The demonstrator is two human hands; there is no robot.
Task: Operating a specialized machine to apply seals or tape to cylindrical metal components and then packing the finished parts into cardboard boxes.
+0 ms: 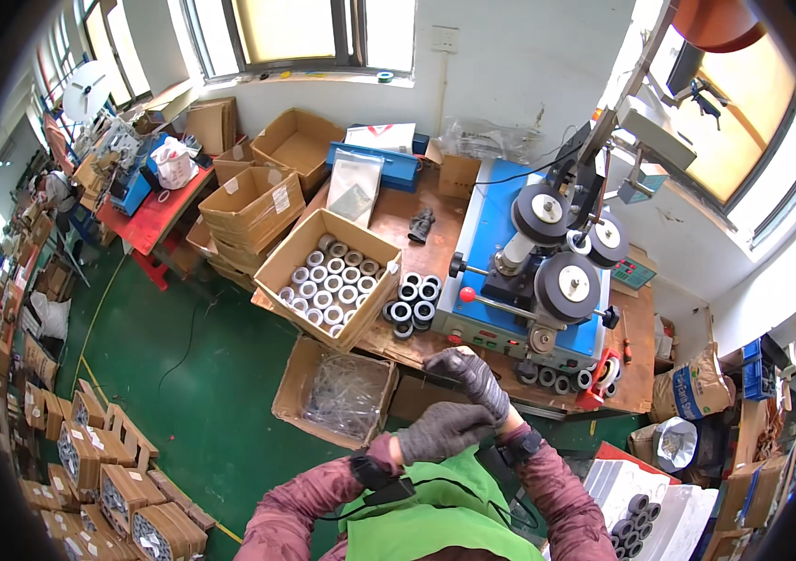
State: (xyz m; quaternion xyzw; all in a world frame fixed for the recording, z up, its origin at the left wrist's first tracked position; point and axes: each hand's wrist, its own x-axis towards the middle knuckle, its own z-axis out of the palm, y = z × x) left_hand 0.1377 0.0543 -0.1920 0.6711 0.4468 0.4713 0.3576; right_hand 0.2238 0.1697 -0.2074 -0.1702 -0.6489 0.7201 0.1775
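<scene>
Both my hands wear grey gloves and are raised in front of my green apron [445, 514], close together. My left hand [443, 430] reaches across to the right wrist, its fingers pressed together at the cuff of the right glove; whether they pinch the cuff cannot be made out. Just above it is my right hand [475, 379], its fingers bent and closed, pointing left toward the table edge; nothing shows in them. Past the hands, several grey rings [412, 304] with pale rims are stacked on the wooden table [431, 248]. Beside them a cardboard box [381, 313] holds many similar rings.
A blue machine [492, 210] with black rollers [567, 286] and a red-knobbed lever [467, 294] stands on the table's right. Below the table edge sits an open carton [286, 411] of clear plastic. A white foam box [688, 514] with rings is at lower right. Stacked cartons [253, 210] stand left.
</scene>
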